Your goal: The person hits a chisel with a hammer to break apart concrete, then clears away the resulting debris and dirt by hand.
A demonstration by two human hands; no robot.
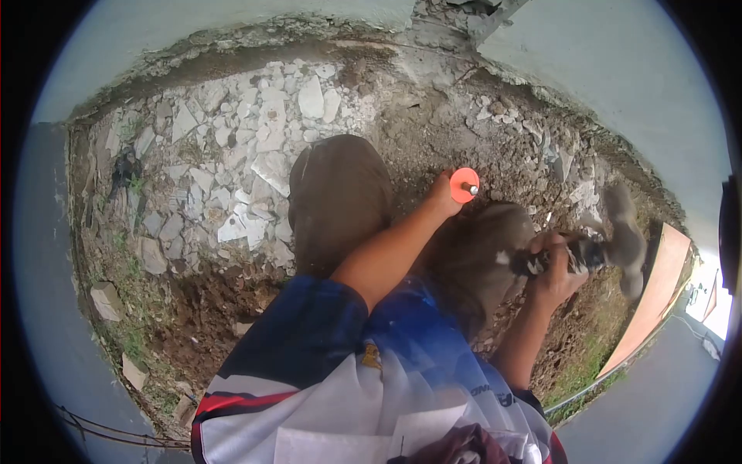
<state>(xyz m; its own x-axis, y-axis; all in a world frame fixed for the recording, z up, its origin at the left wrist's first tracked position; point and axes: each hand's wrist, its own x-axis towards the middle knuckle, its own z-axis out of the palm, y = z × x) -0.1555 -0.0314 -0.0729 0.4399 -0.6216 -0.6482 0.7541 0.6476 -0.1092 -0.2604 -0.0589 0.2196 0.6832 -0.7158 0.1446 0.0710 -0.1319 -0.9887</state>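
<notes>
My left hand point(442, 193) is closed around a chisel point(469, 188) in front of my knees. The chisel's round orange guard point(459, 176) faces up at me, with the metal striking end poking through its middle; the lower shaft is hidden. Out to the right, my right hand point(558, 277) is wrapped round the dark handle of a hammer point(624, 246). Its heavy grey head is raised, sideways to the right and apart from the chisel, and is slightly blurred. Brown trouser legs point(340, 197) flank my left hand.
Broken white rubble point(267, 116) covers the ground at left and ahead, with loose brown soil point(417, 124) near the chisel. Pale walls point(618, 69) close in the space. An orange-tan board point(649, 301) leans at the right, beside a thin pipe point(587, 390).
</notes>
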